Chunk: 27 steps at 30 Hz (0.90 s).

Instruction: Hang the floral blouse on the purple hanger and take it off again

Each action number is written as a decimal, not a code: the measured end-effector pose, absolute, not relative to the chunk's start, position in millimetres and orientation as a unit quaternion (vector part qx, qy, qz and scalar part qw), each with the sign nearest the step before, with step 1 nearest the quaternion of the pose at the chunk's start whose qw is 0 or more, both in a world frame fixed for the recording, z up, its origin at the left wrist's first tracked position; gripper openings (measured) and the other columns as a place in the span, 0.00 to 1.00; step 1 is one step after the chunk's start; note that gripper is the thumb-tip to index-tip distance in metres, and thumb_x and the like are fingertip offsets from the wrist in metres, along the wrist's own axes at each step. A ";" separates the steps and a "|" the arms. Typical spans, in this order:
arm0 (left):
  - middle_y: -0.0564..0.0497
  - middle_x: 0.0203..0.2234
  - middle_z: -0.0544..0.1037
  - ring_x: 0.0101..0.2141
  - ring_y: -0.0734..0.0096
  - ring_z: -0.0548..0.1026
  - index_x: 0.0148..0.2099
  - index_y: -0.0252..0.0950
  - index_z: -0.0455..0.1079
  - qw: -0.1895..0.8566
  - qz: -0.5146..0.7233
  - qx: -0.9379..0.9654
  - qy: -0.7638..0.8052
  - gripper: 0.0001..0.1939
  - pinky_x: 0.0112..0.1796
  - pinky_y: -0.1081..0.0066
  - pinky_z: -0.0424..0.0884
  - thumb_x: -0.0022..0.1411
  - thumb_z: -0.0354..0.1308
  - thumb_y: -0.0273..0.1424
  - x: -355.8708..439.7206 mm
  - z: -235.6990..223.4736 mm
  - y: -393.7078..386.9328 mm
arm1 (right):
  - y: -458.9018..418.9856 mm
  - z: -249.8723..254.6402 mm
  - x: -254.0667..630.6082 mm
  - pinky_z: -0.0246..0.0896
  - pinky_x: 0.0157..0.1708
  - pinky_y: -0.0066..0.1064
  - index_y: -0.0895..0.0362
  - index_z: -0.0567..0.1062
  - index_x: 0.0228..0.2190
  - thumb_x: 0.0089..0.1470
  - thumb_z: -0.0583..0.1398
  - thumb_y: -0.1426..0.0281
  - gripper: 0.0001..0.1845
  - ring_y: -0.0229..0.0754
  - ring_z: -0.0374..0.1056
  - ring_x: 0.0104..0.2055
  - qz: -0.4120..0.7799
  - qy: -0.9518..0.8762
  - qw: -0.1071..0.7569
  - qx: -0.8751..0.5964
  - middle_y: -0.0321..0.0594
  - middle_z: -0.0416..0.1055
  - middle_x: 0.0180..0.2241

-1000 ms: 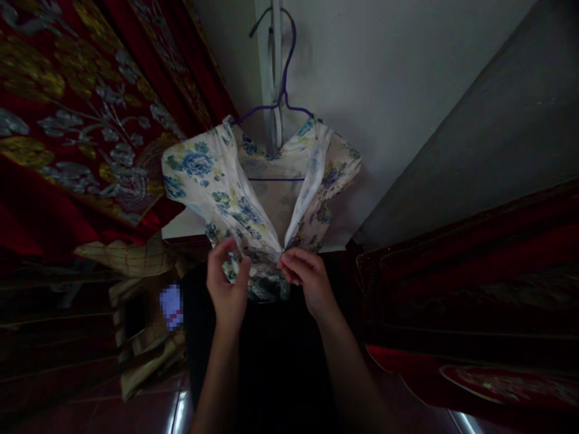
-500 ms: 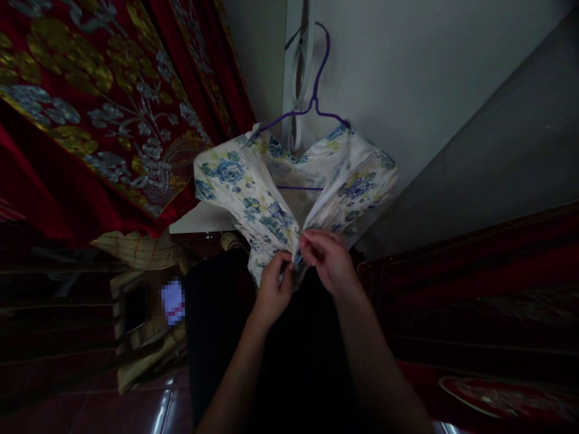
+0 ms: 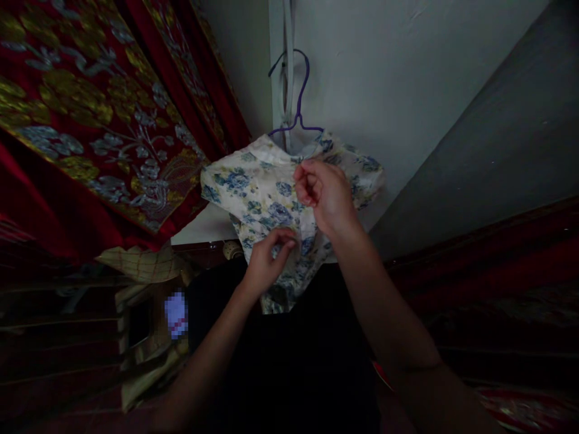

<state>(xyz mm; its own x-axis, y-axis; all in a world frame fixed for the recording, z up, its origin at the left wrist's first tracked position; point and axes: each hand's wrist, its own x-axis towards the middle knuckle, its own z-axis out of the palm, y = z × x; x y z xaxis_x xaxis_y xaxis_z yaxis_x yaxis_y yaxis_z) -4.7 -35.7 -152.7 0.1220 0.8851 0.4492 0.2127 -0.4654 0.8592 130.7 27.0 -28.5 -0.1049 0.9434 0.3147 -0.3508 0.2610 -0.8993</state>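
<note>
A short-sleeved white blouse (image 3: 283,190) with blue and yellow flowers hangs in front of me on a purple wire hanger (image 3: 301,108). Its two front edges meet up to the collar. My right hand (image 3: 328,193) is at the top of the front, thumb and forefinger pinched just below the collar at the zipper pull, which the fingers hide. Lower down, my left hand (image 3: 270,256) hovers by the middle of the blouse front, fingers loosely curved, with a gap between thumb and fingers and no cloth gripped.
The hanger hooks onto a pale strip (image 3: 288,36) along a white panel (image 3: 384,72). Red cloth with gold and silver embroidery (image 3: 113,108) hangs at the left. A wooden chair-like piece (image 3: 131,374) stands lower left, and dark red fabric (image 3: 488,259) lies to the right.
My right hand has risen along the blouse front to the collar, and the open V neckline has closed. My left hand has let go of the lower front and shifted slightly left and up.
</note>
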 end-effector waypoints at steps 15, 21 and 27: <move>0.56 0.24 0.74 0.28 0.75 0.72 0.34 0.35 0.72 0.043 0.565 0.746 0.350 0.09 0.34 0.73 0.67 0.67 0.63 0.33 -20.4 -24.9 2.9 | 47.3 -103.3 132.9 0.46 0.21 0.27 0.56 0.67 0.16 0.54 0.59 0.68 0.17 0.32 0.54 0.20 0.450 -0.562 0.590 -0.366 0.32 0.60 0.16; 0.60 0.22 0.67 0.25 0.82 0.67 0.33 0.34 0.67 0.105 0.779 0.552 0.279 0.08 0.31 0.77 0.62 0.68 0.56 0.23 -85.9 -10.6 0.7 | 20.1 -159.6 128.7 0.45 0.22 0.29 0.55 0.65 0.13 0.49 0.58 0.64 0.17 0.33 0.51 0.18 0.494 -0.525 0.554 -0.415 0.30 0.56 0.12; 0.49 0.31 0.78 0.45 0.64 0.77 0.32 0.39 0.62 0.413 0.804 0.275 0.327 0.05 0.48 0.66 0.71 0.60 0.50 0.33 -122.6 -113.8 -5.9 | -27.4 -172.0 111.2 0.45 0.21 0.28 0.55 0.65 0.12 0.49 0.57 0.64 0.18 0.32 0.51 0.17 0.557 -0.470 0.576 -0.371 0.31 0.57 0.13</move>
